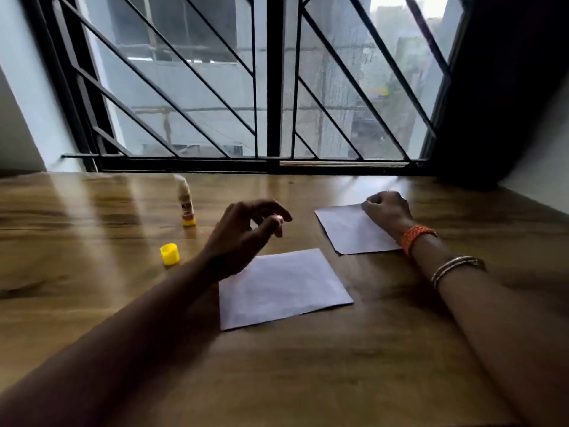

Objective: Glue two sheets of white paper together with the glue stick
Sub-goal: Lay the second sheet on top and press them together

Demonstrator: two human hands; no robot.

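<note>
Two white paper sheets lie flat on the wooden table. The nearer sheet (283,288) is in the middle; the farther sheet (351,229) is up and to the right. My left hand (246,235) hovers above the near sheet's far left corner, fingers curled loosely apart, holding nothing. My right hand (388,211) rests on the far sheet's upper right corner with fingers bent onto the paper. The uncapped glue stick (185,200) stands upright at the left, on its yellow base. Its yellow cap (169,254) lies separately, nearer to me.
The wooden table (92,303) runs to a barred window (271,87) at the back. A dark curtain (508,87) hangs at the right. My right wrist wears an orange band (415,237) and metal bangles.
</note>
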